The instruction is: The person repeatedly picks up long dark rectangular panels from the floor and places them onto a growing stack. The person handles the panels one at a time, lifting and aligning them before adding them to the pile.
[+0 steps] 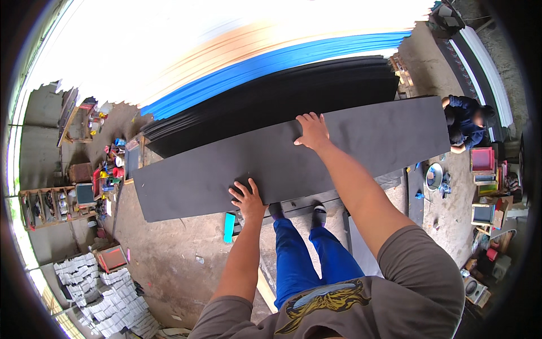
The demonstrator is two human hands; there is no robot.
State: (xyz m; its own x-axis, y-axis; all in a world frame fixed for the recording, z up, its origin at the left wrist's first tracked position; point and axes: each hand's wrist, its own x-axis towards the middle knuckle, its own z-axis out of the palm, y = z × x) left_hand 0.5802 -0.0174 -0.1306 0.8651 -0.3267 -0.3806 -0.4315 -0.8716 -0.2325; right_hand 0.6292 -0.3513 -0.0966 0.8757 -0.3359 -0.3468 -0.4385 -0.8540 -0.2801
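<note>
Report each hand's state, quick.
Left hand: open, fingers spread on the black sheet, by its near edge.
Right hand: open, laid at the sheet's far edge; whether its fingertips grip the edge cannot be told.

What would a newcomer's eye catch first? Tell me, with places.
The long black sheet stretches across the middle under the left hand and right hand. Blue sheets lie stacked beyond it, toward the top. Another person, dressed in dark blue, is by the black sheet's right end.
</note>
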